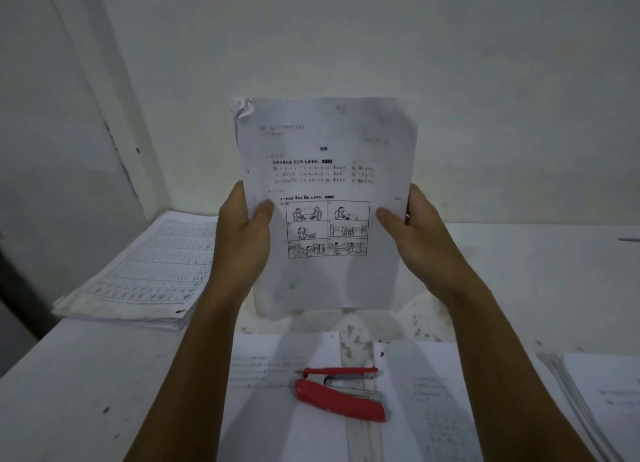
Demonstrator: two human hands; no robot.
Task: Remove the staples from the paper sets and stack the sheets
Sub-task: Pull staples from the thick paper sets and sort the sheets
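Observation:
I hold a paper set [325, 184] upright in front of me, above the table. Its front sheet carries printed text and a six-panel cartoon, and its top left corner is crumpled. My left hand [244, 233] grips the left edge, thumb on the front. My right hand [415, 233] grips the right edge the same way. A red stapler [341, 394] lies open on sheets below my hands. A stack of sheets [145, 271] with ruled grids rests at the left of the table.
Loose printed sheets [429, 392] lie on the white table [86, 375] under and to the right of the stapler. Another paper pile [602, 392] sits at the right edge. A white wall [346, 45] rises just behind the table.

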